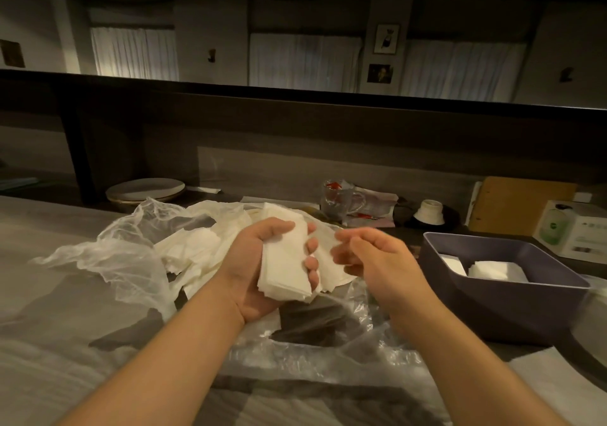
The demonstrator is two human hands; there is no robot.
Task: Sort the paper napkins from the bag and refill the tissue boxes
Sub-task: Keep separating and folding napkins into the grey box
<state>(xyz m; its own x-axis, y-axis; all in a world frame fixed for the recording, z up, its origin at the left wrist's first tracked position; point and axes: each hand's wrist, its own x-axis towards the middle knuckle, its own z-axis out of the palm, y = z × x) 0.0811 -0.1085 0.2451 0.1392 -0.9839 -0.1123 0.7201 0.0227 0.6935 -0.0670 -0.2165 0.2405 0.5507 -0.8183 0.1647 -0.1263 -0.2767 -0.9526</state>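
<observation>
My left hand (259, 271) grips a stack of white paper napkins (285, 263), palm up, fingers curled over its right edge. My right hand (374, 255) hovers just right of the stack, blurred by motion, fingers loosely bent and holding nothing that I can see. Behind the hands lies a crumpled clear plastic bag (131, 245) with more loose napkins (187, 248) spilling from it. A dark purple tissue box (505, 301) stands at the right with two folded white napkin piles (496, 269) inside.
A flat clear plastic sheet (328, 350) lies under my forearms. At the back stand stacked plates (144, 191), a glass mug (341, 200), a small white cup (430, 212), a brown folder (522, 205) and a white carton (574, 228).
</observation>
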